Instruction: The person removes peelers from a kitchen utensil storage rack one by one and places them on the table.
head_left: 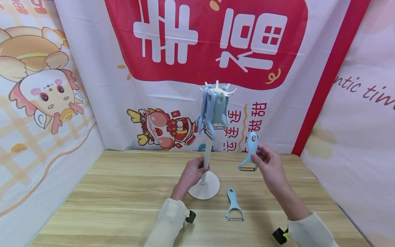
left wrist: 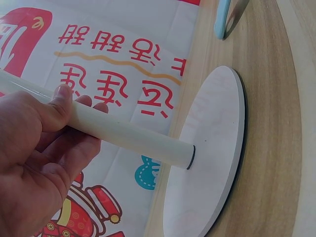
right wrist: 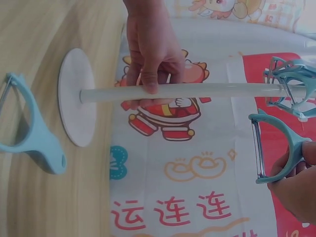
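My left hand (head_left: 193, 171) grips the white pole of a hook stand (head_left: 207, 154), a little above its round base; the left wrist view shows thumb and fingers round the pole (left wrist: 128, 137). Out to the right of the stand, my right hand (head_left: 270, 166) pinches a light blue peeler (head_left: 252, 145) by its handle, blade end down. Several blue and blue-green peelers (head_left: 210, 109) hang from the hooks at the top of the stand. Another light blue peeler (head_left: 233, 204) lies on the table, right of the base and nearer to me.
The wood-grain table (head_left: 123, 192) bears the stand's white base (head_left: 213, 188). Printed cloth (head_left: 108, 103) hangs behind the table and along both sides. A black wrist device (head_left: 190, 216) sits by the left sleeve, with another (head_left: 280, 236) by the right sleeve.
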Demonstrator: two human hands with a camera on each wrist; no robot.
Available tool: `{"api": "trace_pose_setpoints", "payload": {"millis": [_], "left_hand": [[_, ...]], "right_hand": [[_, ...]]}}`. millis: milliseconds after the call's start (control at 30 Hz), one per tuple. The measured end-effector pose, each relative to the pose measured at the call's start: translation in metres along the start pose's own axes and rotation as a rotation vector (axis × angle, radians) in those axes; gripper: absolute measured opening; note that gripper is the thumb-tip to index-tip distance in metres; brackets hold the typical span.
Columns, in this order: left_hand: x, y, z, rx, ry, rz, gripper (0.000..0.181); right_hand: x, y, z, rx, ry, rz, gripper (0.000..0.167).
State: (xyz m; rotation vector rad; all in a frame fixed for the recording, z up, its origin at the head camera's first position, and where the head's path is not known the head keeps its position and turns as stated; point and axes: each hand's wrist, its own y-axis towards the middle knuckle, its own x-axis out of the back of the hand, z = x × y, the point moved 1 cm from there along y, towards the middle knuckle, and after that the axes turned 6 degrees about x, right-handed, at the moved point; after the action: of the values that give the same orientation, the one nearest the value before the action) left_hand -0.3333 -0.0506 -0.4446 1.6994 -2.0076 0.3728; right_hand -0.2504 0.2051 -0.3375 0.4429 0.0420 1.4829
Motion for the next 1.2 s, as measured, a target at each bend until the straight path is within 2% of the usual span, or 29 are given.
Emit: {"api": "trace_pose_setpoints", "payload": {"millis": [233,533,1200], "left_hand": [[0.000,0.000,0.000,0.003,0.000,0.002,0.008],[0.000,0.001,0.001,-0.001,0.004,-0.003,0.009],[0.000,-0.001,-0.001,-0.010,0.016,-0.018,0.009]], "right_hand": [[0.000,-0.003,-0.004,-0.043,0.011,-0.003,0.043],[0.001,-0.008,-0.015,-0.061,0.002,-0.007,0.042],[0.010,-0.022,-0.043,-0.109,0.010,0.033,0.041]]}}
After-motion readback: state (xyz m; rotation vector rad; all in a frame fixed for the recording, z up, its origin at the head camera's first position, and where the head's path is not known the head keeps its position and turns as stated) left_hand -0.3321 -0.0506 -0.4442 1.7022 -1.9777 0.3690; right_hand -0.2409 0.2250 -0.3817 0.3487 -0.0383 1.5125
